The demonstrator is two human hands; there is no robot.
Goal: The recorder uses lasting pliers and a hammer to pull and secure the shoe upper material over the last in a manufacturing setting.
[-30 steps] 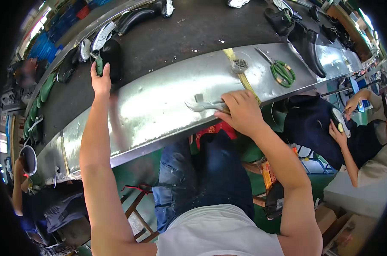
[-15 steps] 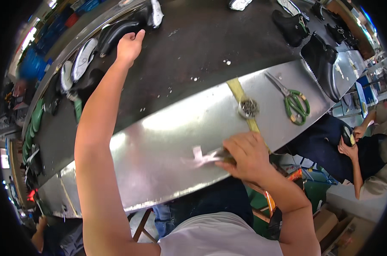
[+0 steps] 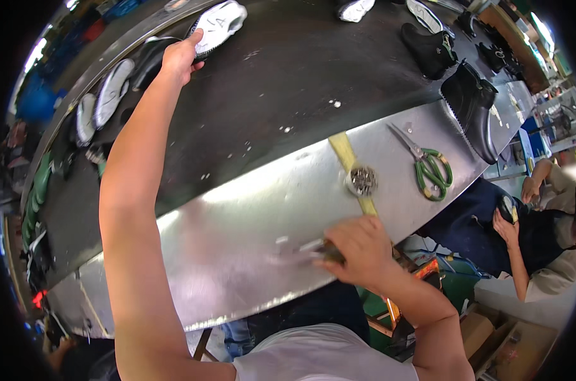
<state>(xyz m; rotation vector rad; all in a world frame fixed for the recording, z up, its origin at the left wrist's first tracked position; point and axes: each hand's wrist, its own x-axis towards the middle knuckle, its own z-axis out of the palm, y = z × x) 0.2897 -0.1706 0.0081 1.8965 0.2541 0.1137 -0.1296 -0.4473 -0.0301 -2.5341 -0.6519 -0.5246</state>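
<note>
At the far left my left hand has its fingers closed on the edge of a black shoe with a pale sole, which is tipped so the sole shows. My right hand is wrapped round a metal hand tool above the steel strip along the near side of the table. Motion smears the tool, so its kind is unclear. Just beyond that hand, a round dish of small metal pieces rests on a yellow strip. To its right lie green-handled scissors.
More pale-soled shoes line the dark table's left side. A black boot stands on the strip's right end, with another black boot farther back. At the right a co-worker sits holding a shoe. A cardboard box is at lower right.
My left hand has taken hold of the black shoe, and its pale sole now faces me. My right hand is a little lower and to the left in view, still holding the tool.
</note>
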